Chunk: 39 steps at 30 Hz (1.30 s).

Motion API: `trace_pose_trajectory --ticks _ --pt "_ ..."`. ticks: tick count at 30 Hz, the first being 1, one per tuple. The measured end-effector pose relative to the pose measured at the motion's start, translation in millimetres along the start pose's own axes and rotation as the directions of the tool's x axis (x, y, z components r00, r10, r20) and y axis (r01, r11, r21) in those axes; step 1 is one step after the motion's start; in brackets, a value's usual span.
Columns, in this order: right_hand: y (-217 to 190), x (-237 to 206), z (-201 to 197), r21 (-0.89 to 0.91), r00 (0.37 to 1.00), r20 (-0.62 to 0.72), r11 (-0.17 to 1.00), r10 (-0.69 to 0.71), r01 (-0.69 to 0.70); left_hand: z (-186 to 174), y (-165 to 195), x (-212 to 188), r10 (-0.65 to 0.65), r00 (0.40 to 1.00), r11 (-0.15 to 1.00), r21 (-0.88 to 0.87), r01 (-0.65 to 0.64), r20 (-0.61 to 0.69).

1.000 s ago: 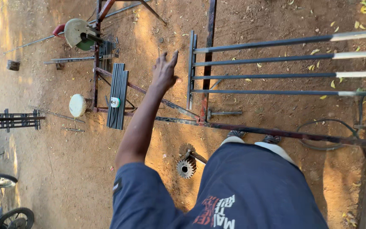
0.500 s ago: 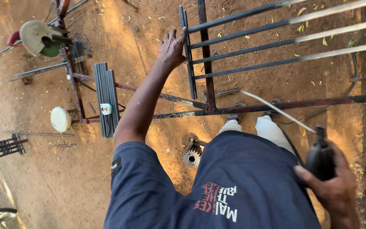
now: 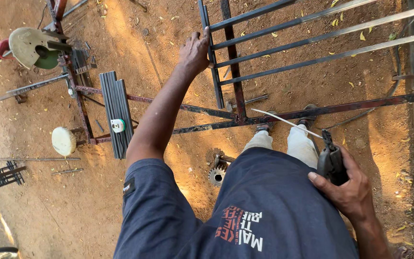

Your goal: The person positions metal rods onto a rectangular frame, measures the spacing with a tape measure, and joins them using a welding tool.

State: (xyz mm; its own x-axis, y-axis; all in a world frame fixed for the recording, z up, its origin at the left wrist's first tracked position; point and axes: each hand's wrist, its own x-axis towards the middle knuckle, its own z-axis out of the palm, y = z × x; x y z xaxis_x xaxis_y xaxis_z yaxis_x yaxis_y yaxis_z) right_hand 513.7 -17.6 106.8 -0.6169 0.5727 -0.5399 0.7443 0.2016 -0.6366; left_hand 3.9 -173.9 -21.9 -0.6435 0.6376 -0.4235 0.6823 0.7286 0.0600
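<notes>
The left hand reaches out over the dirt ground and rests on the end upright of a metal gate frame made of parallel bars; its grip looks wrapped on that upright, though the fingers are partly hidden behind the bar. The right hand sits on the near side of the gate frame, close to the person's hip, its grip clamped on a dark welding electrode holder. A thin pale welding rod sticks out of the holder and slants toward the gate frame's lower rail. Left of the gate frame, a bundle of dark flat steel bars lies across a rust-red metal stand, with a small white tape measure on top of the bundle. Farther left of the frame stands a cut-off saw. A small gear wheel lies on the ground just below the frame's lower rail.
</notes>
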Motion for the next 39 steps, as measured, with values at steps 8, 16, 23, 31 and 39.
trace_pose_trajectory --ticks 8,16,23,31,39 --pt "-10.4 16.5 -6.8 -0.057 0.996 0.086 0.998 -0.026 0.031 6.6 4.4 7.4 -0.059 0.998 0.998 0.039 0.058 0.014" --pt "7.1 54.7 -30.0 -0.059 0.983 0.185 0.998 -0.018 0.030 49.1 -11.5 33.1 -0.051 0.992 0.998 0.038 0.055 -0.117" --pt "3.9 84.0 -44.4 -0.041 0.965 0.262 0.999 0.007 0.004 54.9 -13.4 43.6 -0.083 0.988 0.982 0.159 0.103 -0.126" --pt "12.3 103.9 -43.0 0.120 0.938 0.302 0.983 -0.172 0.142 51.7 -5.1 36.2 -0.238 0.971 0.962 0.134 0.236 0.000" --pt "22.8 112.3 -34.2 0.192 0.927 0.328 0.973 -0.183 0.125 59.0 -7.9 38.8 -0.225 0.974 0.958 0.187 0.216 0.027"
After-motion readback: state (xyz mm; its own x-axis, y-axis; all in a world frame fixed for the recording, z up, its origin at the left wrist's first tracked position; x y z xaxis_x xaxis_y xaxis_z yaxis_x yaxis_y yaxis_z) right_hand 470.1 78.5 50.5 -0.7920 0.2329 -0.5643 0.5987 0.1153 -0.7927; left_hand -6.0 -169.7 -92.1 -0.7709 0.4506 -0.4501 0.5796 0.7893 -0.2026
